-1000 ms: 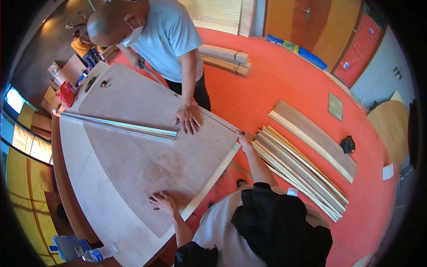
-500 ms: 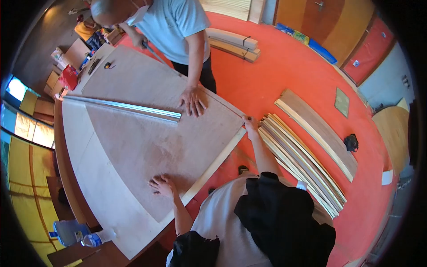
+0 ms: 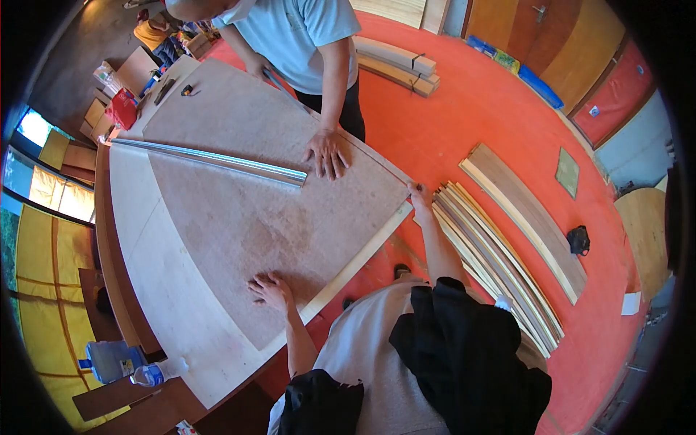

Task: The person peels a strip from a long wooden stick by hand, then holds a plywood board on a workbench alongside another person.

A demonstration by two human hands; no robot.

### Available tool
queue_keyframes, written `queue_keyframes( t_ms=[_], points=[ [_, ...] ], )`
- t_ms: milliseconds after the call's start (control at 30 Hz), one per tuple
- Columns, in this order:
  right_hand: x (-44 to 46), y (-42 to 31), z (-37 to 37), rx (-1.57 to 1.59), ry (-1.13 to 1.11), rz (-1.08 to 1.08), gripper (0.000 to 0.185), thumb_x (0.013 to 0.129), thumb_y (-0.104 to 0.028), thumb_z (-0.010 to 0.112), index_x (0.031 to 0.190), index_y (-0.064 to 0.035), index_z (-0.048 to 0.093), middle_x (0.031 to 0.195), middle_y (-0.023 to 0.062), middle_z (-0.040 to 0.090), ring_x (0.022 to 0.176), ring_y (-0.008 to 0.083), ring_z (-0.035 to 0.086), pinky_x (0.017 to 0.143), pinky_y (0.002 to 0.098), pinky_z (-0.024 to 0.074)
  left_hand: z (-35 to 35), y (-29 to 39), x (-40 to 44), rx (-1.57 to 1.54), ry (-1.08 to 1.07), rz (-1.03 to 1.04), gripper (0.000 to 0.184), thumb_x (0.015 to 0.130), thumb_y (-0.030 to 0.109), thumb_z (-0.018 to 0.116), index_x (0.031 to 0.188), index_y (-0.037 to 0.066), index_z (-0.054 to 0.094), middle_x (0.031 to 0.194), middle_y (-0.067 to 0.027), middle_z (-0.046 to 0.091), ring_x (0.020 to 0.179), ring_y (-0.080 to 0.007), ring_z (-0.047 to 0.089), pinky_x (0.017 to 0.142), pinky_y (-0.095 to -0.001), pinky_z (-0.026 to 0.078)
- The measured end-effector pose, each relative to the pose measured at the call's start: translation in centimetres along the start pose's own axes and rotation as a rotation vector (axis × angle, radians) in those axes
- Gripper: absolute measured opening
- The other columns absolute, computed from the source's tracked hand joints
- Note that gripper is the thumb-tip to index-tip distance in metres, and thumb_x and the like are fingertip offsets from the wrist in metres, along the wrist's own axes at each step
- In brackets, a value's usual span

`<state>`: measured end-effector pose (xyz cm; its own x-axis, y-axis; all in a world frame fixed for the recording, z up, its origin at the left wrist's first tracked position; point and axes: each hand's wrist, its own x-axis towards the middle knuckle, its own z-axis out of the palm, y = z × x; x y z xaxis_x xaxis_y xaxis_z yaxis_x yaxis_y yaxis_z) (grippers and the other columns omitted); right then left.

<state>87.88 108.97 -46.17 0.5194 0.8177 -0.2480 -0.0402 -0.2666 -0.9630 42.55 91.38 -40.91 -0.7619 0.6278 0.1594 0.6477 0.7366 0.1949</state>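
A large brown wooden board [image 3: 217,174] lies across the worktable. My left hand [image 3: 271,291] rests flat on its near part, fingers spread. At the board's right corner, my right hand [image 3: 419,196] is closed around the edge, beside a narrow line that runs along that side. Across from me a co-worker presses one hand [image 3: 326,154] flat on the board. That person's other hand [image 3: 258,69] grips a long tool at the far edge; its kind is hard to make out. A shiny metal straight bar [image 3: 217,161] lies on the board.
A stack of long wood strips [image 3: 500,261] and a plank [image 3: 522,217] lie on the red floor to my right. A tape measure [image 3: 190,90] sits at the far end. A plastic bottle [image 3: 148,375] and blue container [image 3: 112,361] stand at lower left.
The whole view has shifted slightly, so most things sit a little further right. Both my hands keep their places on the board, and the co-worker's flat hand stays put.
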Motion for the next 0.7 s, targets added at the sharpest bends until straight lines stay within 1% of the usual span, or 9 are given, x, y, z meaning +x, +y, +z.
queue_keyframes(
  t_ms=[67, 167, 267, 367, 400, 500, 533, 633, 700],
  points=[
    [0.1, 0.1, 0.1, 0.013, -0.01, -0.01, 0.03, 0.087, -0.027, 0.067, 0.093, 0.0016, 0.06, 0.083, 0.0042, 0.058, 0.076, 0.0132, 0.052, 0.069, 0.0309, 0.0439, -0.1, 0.0, -0.1, -0.004, -0.01, -0.007, 0.058, 0.096, 0.043, 0.044, 0.141, 0.008, 0.04, 0.152, -0.0203, 0.027, 0.143, -0.0338, 0.022, 0.109, -0.0663, 0.015],
    [-0.3, -0.7, -0.1, -0.038, 0.011, 0.034, 0.028, 0.087, -0.027, 0.068, 0.087, 0.0012, 0.064, 0.079, 0.0027, 0.06, 0.072, 0.0111, 0.053, 0.066, 0.0295, 0.0438, -0.2, 0.2, -0.1, -0.008, -0.015, -0.014, 0.058, 0.096, 0.044, 0.043, 0.141, 0.008, 0.039, 0.152, -0.0202, 0.027, 0.143, -0.0339, 0.022, 0.108, -0.0664, 0.015],
    [-0.7, -1.2, -0.3, -0.006, 0.015, 0.026, 0.028, 0.087, -0.027, 0.068, 0.086, 0.0011, 0.063, 0.079, 0.0034, 0.061, 0.072, 0.0117, 0.055, 0.066, 0.0288, 0.0452, 0.1, 0.2, 0.0, -0.006, -0.014, -0.012, 0.058, 0.096, 0.045, 0.043, 0.142, 0.008, 0.039, 0.152, -0.02, 0.026, 0.143, -0.0338, 0.022, 0.108, -0.0663, 0.016],
    [0.5, 0.4, -0.4, 0.048, -0.043, 0.029, 0.029, 0.087, -0.024, 0.067, 0.094, 0.0032, 0.06, 0.084, 0.0056, 0.061, 0.074, 0.0133, 0.055, 0.067, 0.0299, 0.0451, 0.5, -0.1, -0.1, 0.014, -0.006, -0.013, 0.059, 0.096, 0.046, 0.042, 0.142, 0.009, 0.038, 0.152, -0.0198, 0.026, 0.142, -0.0337, 0.022, 0.108, -0.066, 0.016],
    [0.2, -0.5, -0.9, 0.093, -0.106, 0.035, 0.028, 0.086, -0.023, 0.068, 0.093, 0.0031, 0.06, 0.082, 0.0061, 0.061, 0.074, 0.014, 0.058, 0.066, 0.0295, 0.0462, 0.6, 0.0, 0.0, 0.021, 0.0, -0.012, 0.059, 0.096, 0.047, 0.042, 0.142, 0.009, 0.038, 0.152, -0.0197, 0.026, 0.142, -0.0337, 0.023, 0.108, -0.0658, 0.016],
    [-0.3, -1.9, -1.9, 0.063, -0.197, 0.034, 0.026, 0.086, -0.022, 0.068, 0.092, 0.0024, 0.06, 0.078, 0.0055, 0.061, 0.071, 0.0139, 0.058, 0.064, 0.0292, 0.0466, 0.5, 0.1, 0.0, 0.023, -0.02, -0.034, 0.061, 0.096, 0.048, 0.043, 0.142, 0.01, 0.038, 0.152, -0.0192, 0.027, 0.142, -0.033, 0.023, 0.108, -0.0656, 0.017],
    [0.6, -1.6, -1.9, 0.025, -0.219, 0.071, 0.024, 0.086, -0.023, 0.069, 0.093, -0.0019, 0.06, 0.08, 0.0041, 0.062, 0.07, 0.0119, 0.058, 0.065, 0.0267, 0.0475, 0.4, 0.2, -0.1, 0.024, -0.019, -0.027, 0.061, 0.096, 0.048, 0.043, 0.142, 0.01, 0.038, 0.152, -0.0189, 0.027, 0.142, -0.0328, 0.023, 0.108, -0.0656, 0.018],
    [1.6, -3.4, -3.0, -0.024, -0.404, 0.139, 0.022, 0.085, -0.025, 0.068, 0.091, -0.0048, 0.061, 0.076, 0.002, 0.061, 0.066, 0.011, 0.056, 0.063, 0.025, 0.0467, 0.5, 0.4, 0.0, 0.014, -0.003, -0.021, 0.06, 0.095, 0.048, 0.043, 0.142, 0.01, 0.039, 0.152, -0.0183, 0.027, 0.142, -0.0322, 0.023, 0.108, -0.0656, 0.018],
    [3.6, -3.1, -3.7, -0.04, -0.607, 0.168, 0.022, 0.085, -0.027, 0.069, 0.089, -0.0077, 0.06, 0.074, 0.001, 0.059, 0.064, 0.0102, 0.055, 0.061, 0.0249, 0.0461, 0.5, 0.4, -0.1, 0.006, 0.012, -0.016, 0.06, 0.095, 0.048, 0.043, 0.142, 0.01, 0.04, 0.152, -0.0181, 0.028, 0.142, -0.0319, 0.023, 0.108, -0.0657, 0.018]
  ],
)
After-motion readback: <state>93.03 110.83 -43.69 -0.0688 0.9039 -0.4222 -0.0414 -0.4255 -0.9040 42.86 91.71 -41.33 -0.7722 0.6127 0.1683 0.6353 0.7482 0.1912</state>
